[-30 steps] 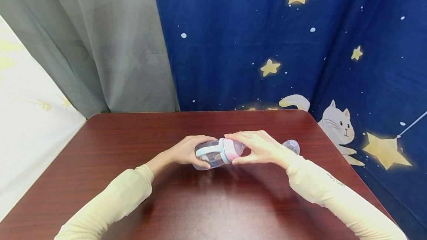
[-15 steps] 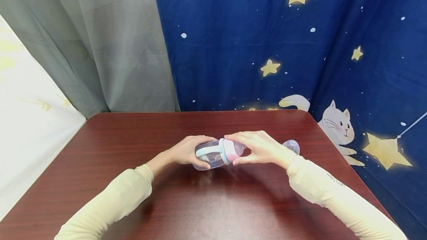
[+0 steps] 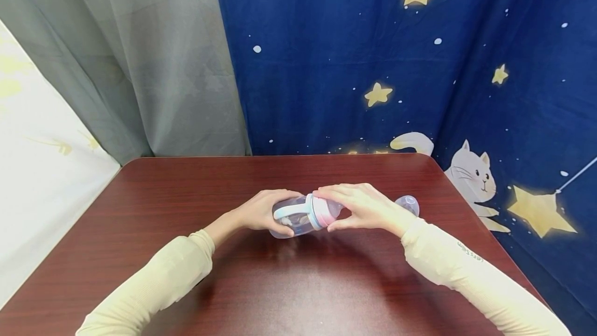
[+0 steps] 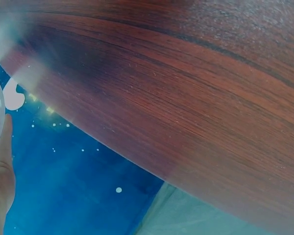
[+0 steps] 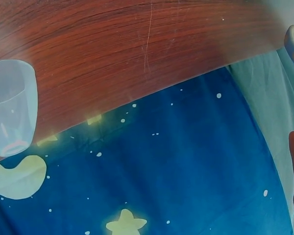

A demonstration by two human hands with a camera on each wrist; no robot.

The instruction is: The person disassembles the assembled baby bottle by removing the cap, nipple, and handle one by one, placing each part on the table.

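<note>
My left hand [image 3: 261, 209] clasps the bottle [image 3: 302, 227], likely light, slick and best held round the body, while my right hand [image 3: 363, 205] seemingly pinches its pink collar [image 3: 323, 209].

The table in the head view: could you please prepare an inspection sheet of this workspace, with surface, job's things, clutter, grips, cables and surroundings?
Surface: dark red wood-grain table, shiny toward the person.
Job's things: feeding bottle, held sideways, teat end toward the right; clear cap on the table, partly hidden by the right arm.
Clutter: nothing seen.
Grips: left hand holds the bottle's body; right hand holds its pink collar.
Cables: nothing seen.
Surroundings: star-printed blue curtain, grey curtain, pale fabric at left.
</note>
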